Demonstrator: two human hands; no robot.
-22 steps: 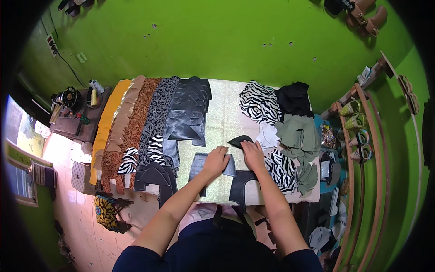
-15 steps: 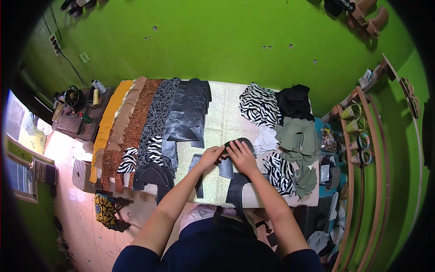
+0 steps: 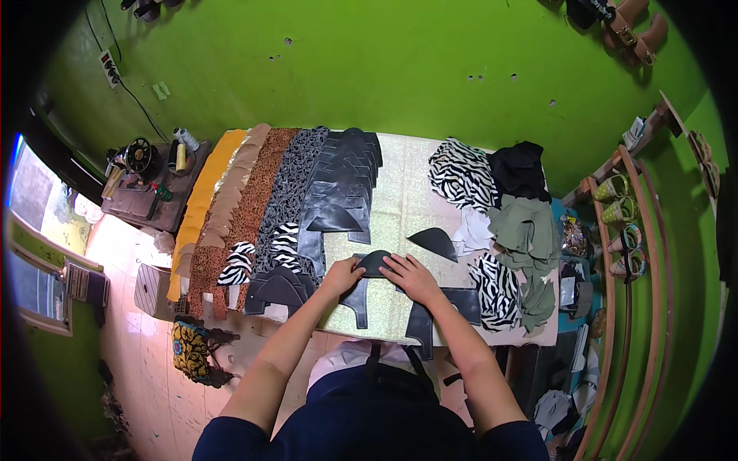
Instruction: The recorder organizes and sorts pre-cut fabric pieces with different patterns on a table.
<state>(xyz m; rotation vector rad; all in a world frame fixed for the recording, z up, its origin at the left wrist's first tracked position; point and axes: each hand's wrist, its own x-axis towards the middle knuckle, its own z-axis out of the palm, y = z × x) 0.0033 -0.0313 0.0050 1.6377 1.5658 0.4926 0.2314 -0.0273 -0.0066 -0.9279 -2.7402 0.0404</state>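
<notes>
Between my hands, low over the table, is a black half-moon leather-like piece point(image 3: 375, 264). My left hand point(image 3: 343, 276) pinches its left edge, and the fingers of my right hand point(image 3: 412, 276) press on its right side. Directly beneath lies a black angled cut piece point(image 3: 356, 305). Another black angled piece point(image 3: 420, 324) lies by my right wrist, partly covered by the forearm. Just beyond my right hand, a second black half-moon piece point(image 3: 433, 243) rests alone on the pale tabletop point(image 3: 392, 200).
Overlapping rows of yellow point(image 3: 204, 192), leopard-print point(image 3: 250, 200) and black pieces point(image 3: 338, 184) cover the left side. Zebra-print point(image 3: 461, 173) and olive cloth pieces point(image 3: 525, 229) pile up at right. A sewing machine point(image 3: 139, 156) stands far left; a wooden shoe rack point(image 3: 646, 284) stands right.
Both hands have shifted left and slightly toward me, a black half-moon piece between them. The second half-moon piece now shows uncovered where my right hand was. The whole view has shifted slightly.
</notes>
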